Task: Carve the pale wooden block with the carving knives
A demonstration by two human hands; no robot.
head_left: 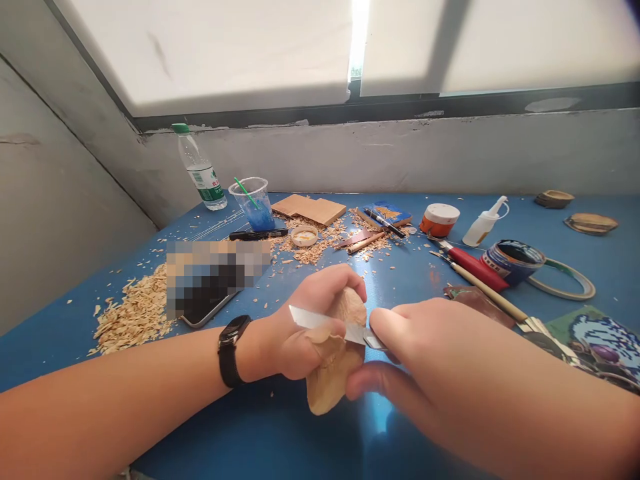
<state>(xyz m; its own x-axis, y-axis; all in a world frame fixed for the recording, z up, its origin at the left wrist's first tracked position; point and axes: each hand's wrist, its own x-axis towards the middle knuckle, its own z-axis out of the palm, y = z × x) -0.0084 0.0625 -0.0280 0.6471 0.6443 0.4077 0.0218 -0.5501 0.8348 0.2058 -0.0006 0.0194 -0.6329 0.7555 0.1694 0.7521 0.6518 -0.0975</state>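
My left hand (295, 327), with a black watch on its wrist, is closed around a pale carved piece of wood (333, 380) held upright over the blue table (250, 440). My right hand (425, 360) is closed on a knife whose flat metal blade (320, 322) lies across the wood, pointing left. The left thumb rests against the blade's back. The knife's handle is hidden inside my right hand.
A heap of wood shavings (135, 310) lies at left beside a phone (210, 300). Behind are a water bottle (199, 170), a plastic cup (254, 203), wood boards (310, 208), a glue bottle (484, 223), a paint tub (513, 261), red-handled tools (475, 267) and carved pieces (590, 223).
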